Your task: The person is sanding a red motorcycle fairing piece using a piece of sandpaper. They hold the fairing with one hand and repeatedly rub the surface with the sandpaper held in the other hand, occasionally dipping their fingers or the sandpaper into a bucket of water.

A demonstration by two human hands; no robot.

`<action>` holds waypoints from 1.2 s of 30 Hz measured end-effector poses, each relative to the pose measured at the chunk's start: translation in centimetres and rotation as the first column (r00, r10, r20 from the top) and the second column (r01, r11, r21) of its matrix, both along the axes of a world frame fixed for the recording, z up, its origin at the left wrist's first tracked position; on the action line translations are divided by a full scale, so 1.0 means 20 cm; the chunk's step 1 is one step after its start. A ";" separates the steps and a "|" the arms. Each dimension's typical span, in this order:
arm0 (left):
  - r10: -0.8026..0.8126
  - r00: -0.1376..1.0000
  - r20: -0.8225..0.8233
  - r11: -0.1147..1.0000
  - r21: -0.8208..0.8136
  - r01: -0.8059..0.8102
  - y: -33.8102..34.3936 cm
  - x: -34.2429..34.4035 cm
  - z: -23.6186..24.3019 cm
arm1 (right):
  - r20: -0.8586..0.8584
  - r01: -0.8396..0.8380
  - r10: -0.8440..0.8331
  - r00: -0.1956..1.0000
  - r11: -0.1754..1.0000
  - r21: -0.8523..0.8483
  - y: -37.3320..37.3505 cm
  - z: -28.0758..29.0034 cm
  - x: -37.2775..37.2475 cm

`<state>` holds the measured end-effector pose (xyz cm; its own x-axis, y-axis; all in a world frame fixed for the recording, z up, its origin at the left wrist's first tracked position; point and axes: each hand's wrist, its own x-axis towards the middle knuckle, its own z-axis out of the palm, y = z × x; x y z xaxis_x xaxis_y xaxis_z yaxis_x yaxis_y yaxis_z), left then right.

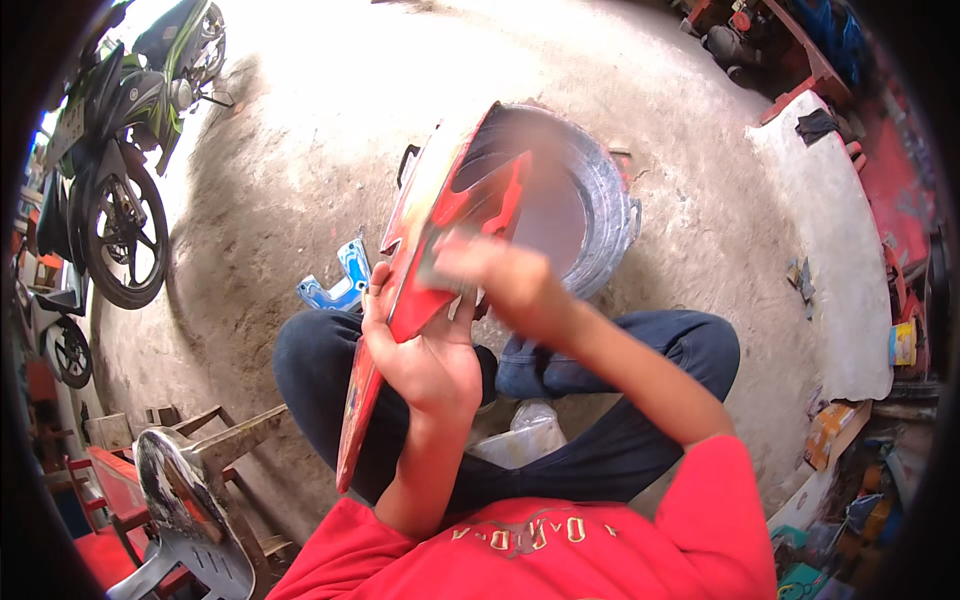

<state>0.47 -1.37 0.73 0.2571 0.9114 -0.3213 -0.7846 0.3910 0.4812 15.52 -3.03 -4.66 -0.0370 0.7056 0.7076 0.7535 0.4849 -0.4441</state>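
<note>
A long, pointed red fairing panel [413,290], like a motorcycle body part, slants up from my lap over a round metal basin [612,190]. My left hand [428,360] grips the panel's near part, palm up, fingers at its edges. On the panel's face lies my right hand [505,278], smeared by motion, its fingers pressed on a small grey piece [432,268] whose kind I cannot make out. Inside the basin is murky brownish liquid. Beside my left knee lies a blue and white cut-out part [342,280].
A motorcycle [125,210] stands at the far left. Near my left side is a worn chair-like frame [190,500]. Between my crossed legs sits a white plastic-wrapped thing [524,438]. On the right are a pale slab [822,270], a cardboard box [838,432] and clutter.
</note>
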 end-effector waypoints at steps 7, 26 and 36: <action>0.020 1.000 -0.005 0.998 -0.055 -0.020 0.00 0.02 0.06 | -0.117 0.546 -0.811 0.573 0.484 -0.684 0.07 -0.60 0.76; -0.009 1.000 0.001 1.000 -0.029 0.009 -0.01 0.00 0.04 | 0.154 0.300 -0.530 0.834 0.201 -0.932 0.07 -1.39 0.60; 0.020 0.999 0.029 0.999 -0.028 -0.020 0.00 0.01 0.01 | -0.092 0.299 -0.559 0.824 0.568 -0.767 0.29 -0.31 0.91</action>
<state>0.75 -1.39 0.95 0.2488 0.9072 -0.3393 -0.8062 0.3881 0.4465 33.72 2.77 -10.86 0.5208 0.8490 -0.0887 0.5522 -0.4143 -0.7235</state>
